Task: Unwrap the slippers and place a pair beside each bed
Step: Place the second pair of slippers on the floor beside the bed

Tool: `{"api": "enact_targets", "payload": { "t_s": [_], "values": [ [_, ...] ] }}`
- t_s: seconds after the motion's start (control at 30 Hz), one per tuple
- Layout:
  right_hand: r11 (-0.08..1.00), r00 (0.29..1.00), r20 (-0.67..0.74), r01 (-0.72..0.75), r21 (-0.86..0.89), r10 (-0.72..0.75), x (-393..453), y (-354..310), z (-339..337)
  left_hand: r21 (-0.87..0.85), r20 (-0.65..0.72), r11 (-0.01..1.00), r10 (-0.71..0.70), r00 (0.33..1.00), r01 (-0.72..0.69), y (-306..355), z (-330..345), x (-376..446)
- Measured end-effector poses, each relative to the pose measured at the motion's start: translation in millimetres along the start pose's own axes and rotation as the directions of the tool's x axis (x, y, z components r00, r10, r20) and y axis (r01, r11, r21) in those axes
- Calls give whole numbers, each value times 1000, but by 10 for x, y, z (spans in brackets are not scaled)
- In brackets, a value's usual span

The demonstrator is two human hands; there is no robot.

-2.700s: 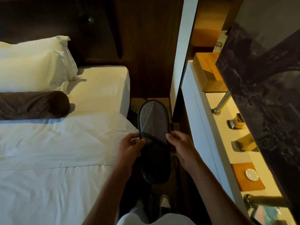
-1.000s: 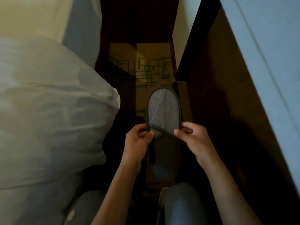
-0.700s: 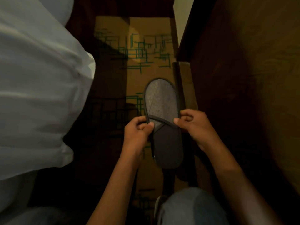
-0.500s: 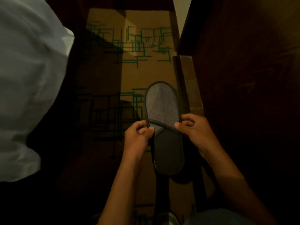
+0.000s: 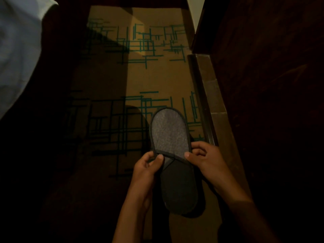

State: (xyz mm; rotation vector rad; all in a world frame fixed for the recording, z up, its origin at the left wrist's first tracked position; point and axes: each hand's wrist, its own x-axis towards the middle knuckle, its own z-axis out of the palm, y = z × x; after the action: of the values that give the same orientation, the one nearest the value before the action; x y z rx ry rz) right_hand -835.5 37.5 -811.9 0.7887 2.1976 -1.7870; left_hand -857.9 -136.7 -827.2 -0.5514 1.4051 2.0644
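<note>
A grey slipper (image 5: 170, 134) with dark trim is held low over the patterned carpet, toe pointing away from me. My left hand (image 5: 149, 165) pinches its left edge at the strap. On the other side my right hand (image 5: 205, 158) pinches the right edge at the same strap. A dark shape under the heel may be a second slipper (image 5: 198, 210); I cannot tell for sure. The white bed cover (image 5: 19, 48) hangs at the upper left.
Tan carpet (image 5: 154, 76) with green line patterns runs down a narrow aisle between the bed and a dark wooden cabinet (image 5: 266, 85) on the right. A tiled strip (image 5: 212, 88) borders the cabinet's foot. The lower left lies in deep shadow.
The view has dropped from the bed top to the floor. Both hands have carried the slipper down toward the carpet, keeping the same pinch on its sides.
</note>
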Motion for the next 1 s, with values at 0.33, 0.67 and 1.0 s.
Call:
{"api": "enact_targets", "payload": {
  "t_s": [0.33, 0.67, 1.0],
  "values": [
    [999, 997, -69, 34, -38, -37, 40, -71, 160, 116, 1, 987, 112, 994, -111, 98, 15, 28],
    [995, 1000, -20, 4, 102, -2, 12, -106, 246, 309, 87, 918, 235, 968, -250, 217, 85, 33],
    [960, 991, 124, -75, 271, 42, 40, -31, 250, 230, 100, 925, 287, 953, -303, 275, 147, -17]
  ]
}}
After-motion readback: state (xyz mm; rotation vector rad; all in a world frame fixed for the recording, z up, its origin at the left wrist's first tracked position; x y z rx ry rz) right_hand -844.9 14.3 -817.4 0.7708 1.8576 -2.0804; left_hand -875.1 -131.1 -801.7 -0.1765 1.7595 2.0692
